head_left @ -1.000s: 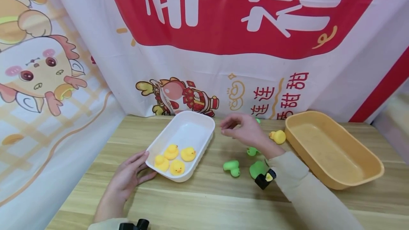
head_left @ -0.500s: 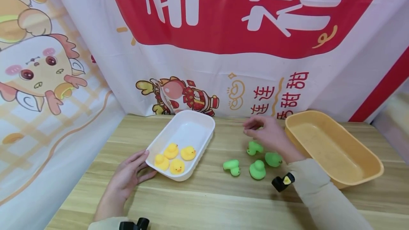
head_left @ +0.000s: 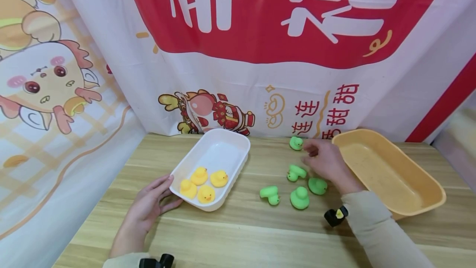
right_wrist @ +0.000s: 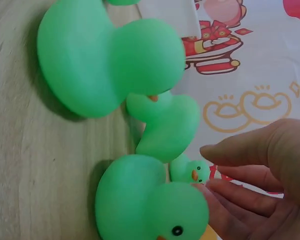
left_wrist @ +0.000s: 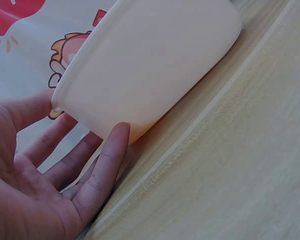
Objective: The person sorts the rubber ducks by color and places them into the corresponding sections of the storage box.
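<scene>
My left hand (head_left: pixel 150 204) holds the near left corner of a white plastic tub (head_left: pixel 223 158); in the left wrist view its fingers (left_wrist: pixel 107 165) lie against the tub's wall and rim. Several yellow toy ducks (head_left: pixel 199 176) sit in the tub's near end. Beside the orange tub, my right hand (head_left: pixel 327 162) reaches low over the table, thumb and fingers apart with nothing seen between them. A sliver of yellow (right_wrist: pixel 210 233) shows below those fingers. Several green toy ducks (head_left: pixel 299 197) lie nearby, one (head_left: pixel 296 143) just left of the fingertips.
An orange tub (head_left: pixel 390 173) stands at the right, partly behind the right forearm. Both tubs rest on a wood-grain table (head_left: pixel 230 239). A printed cloth (head_left: pixel 260 82) hangs along the back edge, and another printed cloth (head_left: pixel 48 148) hangs at the left.
My right hand has moved right, from beside the white tub to beside the orange tub, over where a yellow duck showed earlier. The left hand and white tub have stayed in place.
</scene>
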Demonstrator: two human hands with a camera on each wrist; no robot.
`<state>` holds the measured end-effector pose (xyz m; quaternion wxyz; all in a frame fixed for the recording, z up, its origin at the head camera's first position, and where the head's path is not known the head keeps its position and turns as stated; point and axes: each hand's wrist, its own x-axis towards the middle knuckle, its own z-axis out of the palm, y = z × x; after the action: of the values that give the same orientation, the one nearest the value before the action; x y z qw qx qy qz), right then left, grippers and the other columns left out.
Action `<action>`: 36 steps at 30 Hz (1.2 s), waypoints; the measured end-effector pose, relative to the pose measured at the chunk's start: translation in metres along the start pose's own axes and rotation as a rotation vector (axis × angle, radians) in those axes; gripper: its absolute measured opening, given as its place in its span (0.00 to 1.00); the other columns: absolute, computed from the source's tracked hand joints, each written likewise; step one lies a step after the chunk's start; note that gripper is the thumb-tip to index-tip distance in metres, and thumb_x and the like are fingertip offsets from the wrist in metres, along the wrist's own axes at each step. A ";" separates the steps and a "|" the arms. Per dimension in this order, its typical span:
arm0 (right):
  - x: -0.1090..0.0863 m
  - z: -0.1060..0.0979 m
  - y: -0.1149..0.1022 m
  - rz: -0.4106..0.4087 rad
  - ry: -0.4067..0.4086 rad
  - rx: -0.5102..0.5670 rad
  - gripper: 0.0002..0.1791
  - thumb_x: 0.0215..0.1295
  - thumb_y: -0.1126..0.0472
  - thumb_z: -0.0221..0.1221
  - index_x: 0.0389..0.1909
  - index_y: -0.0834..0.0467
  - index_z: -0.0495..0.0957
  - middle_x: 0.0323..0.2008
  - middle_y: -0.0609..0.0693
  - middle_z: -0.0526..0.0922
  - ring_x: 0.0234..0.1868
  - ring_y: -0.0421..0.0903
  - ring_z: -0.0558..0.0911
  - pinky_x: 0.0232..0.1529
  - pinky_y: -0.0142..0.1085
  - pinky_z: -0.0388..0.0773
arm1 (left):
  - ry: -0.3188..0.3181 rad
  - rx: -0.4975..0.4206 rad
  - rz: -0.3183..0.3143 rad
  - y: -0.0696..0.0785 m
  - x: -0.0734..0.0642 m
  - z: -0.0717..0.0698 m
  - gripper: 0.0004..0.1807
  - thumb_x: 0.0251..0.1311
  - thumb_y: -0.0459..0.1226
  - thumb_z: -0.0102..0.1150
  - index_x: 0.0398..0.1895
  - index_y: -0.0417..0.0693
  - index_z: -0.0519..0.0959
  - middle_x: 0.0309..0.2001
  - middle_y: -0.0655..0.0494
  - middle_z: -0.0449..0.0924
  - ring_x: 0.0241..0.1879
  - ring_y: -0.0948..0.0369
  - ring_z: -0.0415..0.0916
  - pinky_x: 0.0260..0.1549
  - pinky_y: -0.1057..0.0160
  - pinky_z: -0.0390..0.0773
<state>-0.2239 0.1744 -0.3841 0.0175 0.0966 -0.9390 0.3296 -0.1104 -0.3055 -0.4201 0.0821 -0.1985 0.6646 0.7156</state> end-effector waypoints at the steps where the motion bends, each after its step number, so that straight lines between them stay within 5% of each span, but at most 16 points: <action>1: 0.000 0.000 0.001 0.005 0.006 -0.014 0.22 0.67 0.61 0.69 0.60 0.64 0.84 0.56 0.65 0.88 0.57 0.62 0.86 0.60 0.59 0.84 | 0.000 0.000 0.000 0.000 0.000 0.000 0.41 0.77 0.54 0.62 0.83 0.45 0.61 0.54 0.67 0.84 0.54 0.65 0.83 0.59 0.54 0.89; 21: 0.007 0.009 0.012 0.081 -0.019 -0.153 0.23 0.67 0.65 0.66 0.62 0.67 0.80 0.64 0.70 0.79 0.60 0.64 0.79 0.62 0.62 0.80 | 0.005 0.024 -0.003 0.000 0.000 0.001 0.41 0.76 0.56 0.61 0.83 0.46 0.62 0.56 0.66 0.83 0.55 0.64 0.82 0.59 0.55 0.89; 27: 0.011 0.011 0.013 0.074 -0.020 -0.172 0.24 0.62 0.71 0.62 0.60 0.67 0.81 0.60 0.68 0.82 0.61 0.64 0.79 0.64 0.62 0.78 | 0.006 0.026 -0.003 0.000 0.000 0.001 0.41 0.77 0.55 0.61 0.83 0.46 0.62 0.56 0.66 0.82 0.55 0.64 0.81 0.59 0.55 0.89; 36: 0.012 0.012 0.021 0.075 -0.044 0.084 0.22 0.64 0.66 0.68 0.60 0.63 0.84 0.55 0.62 0.88 0.57 0.59 0.85 0.58 0.53 0.86 | 0.012 0.019 -0.009 0.000 0.001 0.001 0.41 0.76 0.56 0.62 0.83 0.47 0.62 0.56 0.67 0.83 0.55 0.65 0.82 0.59 0.55 0.89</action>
<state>-0.2391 0.1811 -0.4057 -0.0194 0.0692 -0.9276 0.3667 -0.1112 -0.3043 -0.4206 0.0832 -0.2047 0.6708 0.7079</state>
